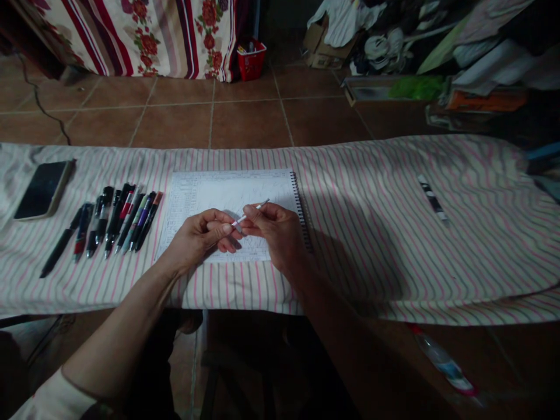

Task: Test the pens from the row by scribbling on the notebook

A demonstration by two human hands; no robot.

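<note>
Pink and grey stripes run along the pale cloth that covers the table from left to right. At its far left lies a dark phone, and to the right of that a slanted row of pens, mostly black, packed side by side. An open notebook with spiral binding on its right edge lies under the hands, which hide part of its near half. Well apart to the right rests a black-and-white tube. On the tiled floor beyond are a red basket beside a flowered curtain and, farther right, a cardboard box; a bottle lies near right, below the table.

Slim and white, the stick is held above the notebook, slanting up to the right. The left hand pinches its lower left end between thumb and fingertips, the fingers curled. The right hand grips it farther along, thumb pressed on it, the upper end poking out beyond.
</note>
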